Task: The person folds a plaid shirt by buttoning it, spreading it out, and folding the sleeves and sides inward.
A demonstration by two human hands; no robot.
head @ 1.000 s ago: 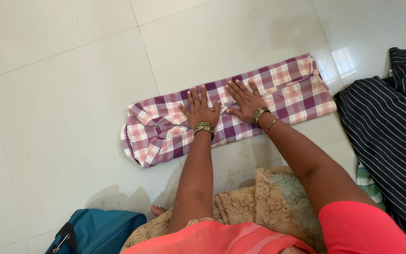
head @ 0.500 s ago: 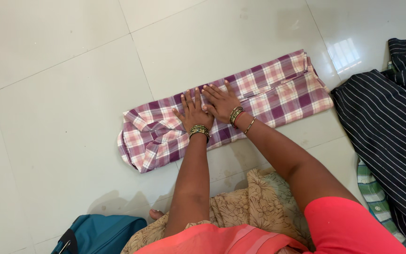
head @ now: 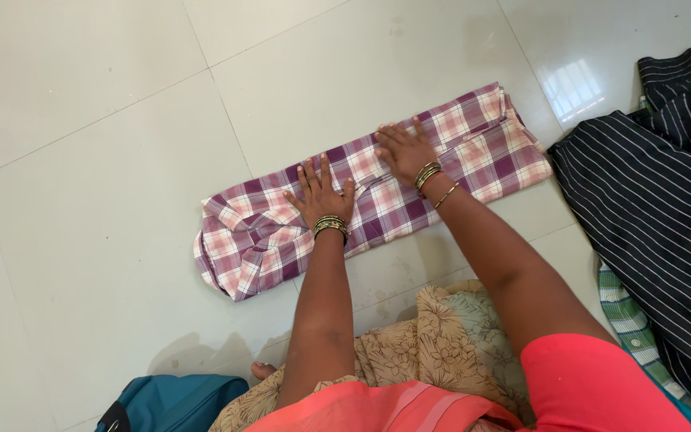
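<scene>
On the pale tiled floor (head: 105,160) we press our left hand (head: 319,194) and right hand (head: 404,150), fingers spread flat, on the folded purple plaid shirt (head: 473,148) beneath them, whose loose collar end beyond our left fingers could bunch if we push unevenly.

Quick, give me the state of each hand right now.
Left hand: open, flat, palm down on the folded purple plaid shirt, holding nothing.
Right hand: open, flat, pressing on the same shirt, holding nothing.
</scene>
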